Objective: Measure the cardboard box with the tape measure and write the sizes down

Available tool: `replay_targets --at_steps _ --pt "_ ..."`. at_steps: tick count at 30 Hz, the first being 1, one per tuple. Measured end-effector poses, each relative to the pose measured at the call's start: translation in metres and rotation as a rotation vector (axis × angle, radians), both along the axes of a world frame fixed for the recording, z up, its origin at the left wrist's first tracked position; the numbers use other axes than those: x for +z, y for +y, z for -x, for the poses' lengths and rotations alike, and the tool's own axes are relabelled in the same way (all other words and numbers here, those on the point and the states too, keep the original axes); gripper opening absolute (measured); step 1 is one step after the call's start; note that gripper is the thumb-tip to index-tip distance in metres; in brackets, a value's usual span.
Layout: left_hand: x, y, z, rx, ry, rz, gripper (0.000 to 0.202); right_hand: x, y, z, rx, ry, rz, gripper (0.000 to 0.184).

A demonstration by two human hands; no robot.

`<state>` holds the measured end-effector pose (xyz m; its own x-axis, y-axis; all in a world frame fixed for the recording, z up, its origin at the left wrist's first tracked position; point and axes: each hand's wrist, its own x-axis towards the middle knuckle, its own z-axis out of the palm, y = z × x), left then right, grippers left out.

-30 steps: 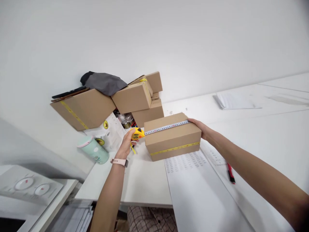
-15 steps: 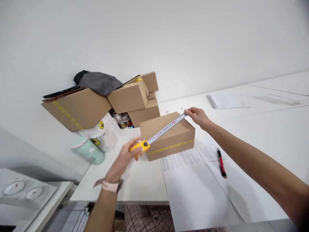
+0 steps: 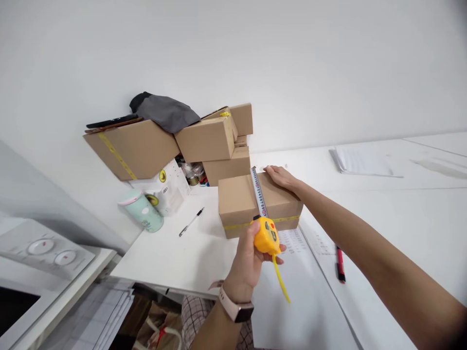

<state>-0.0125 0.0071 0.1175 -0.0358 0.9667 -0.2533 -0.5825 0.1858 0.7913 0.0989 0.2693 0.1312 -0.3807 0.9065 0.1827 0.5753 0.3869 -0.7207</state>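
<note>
My left hand (image 3: 251,257) is closed around the yellow case of a tape measure (image 3: 267,236), in front of a cardboard box (image 3: 237,194). The silver blade runs from the case across the box's top to near its far edge, with its tip free of my fingers. A yellow strap dangles from the case. My right hand (image 3: 282,177) grips the far right part of the box, its fingers bent over the back edge and partly hidden. Yellow tape crosses the box's front side.
Left of the box lies a pen (image 3: 191,222); a mint tumbler (image 3: 142,211) leans near a white carton (image 3: 170,189). Stacked cardboard boxes (image 3: 204,141) stand behind, a grey cloth (image 3: 168,113) on top. Printed sheets (image 3: 292,301) and a red marker (image 3: 340,265) lie right.
My left hand has swung the tape measure rightward, so the blade now crosses the box front to back rather than diagonally. My right hand has let go of the blade's end and holds the box.
</note>
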Motion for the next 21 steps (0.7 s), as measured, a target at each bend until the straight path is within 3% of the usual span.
replay_targets --at_steps 3,7,16,21 --pt "0.008 0.012 -0.002 0.007 -0.023 0.051 0.063 -0.002 0.002 0.003 -0.005 -0.147 -0.055 0.050" --pt "0.006 0.017 -0.006 0.017 -0.015 0.081 0.060 -0.002 0.000 0.006 0.016 -0.279 -0.095 0.059" --pt "0.010 0.008 -0.013 0.003 0.043 0.081 0.074 0.002 -0.006 0.009 0.054 -0.463 -0.112 0.072" --pt "0.010 0.004 -0.023 -0.009 0.041 0.056 0.076 0.000 -0.007 0.010 0.045 -0.457 -0.130 0.072"
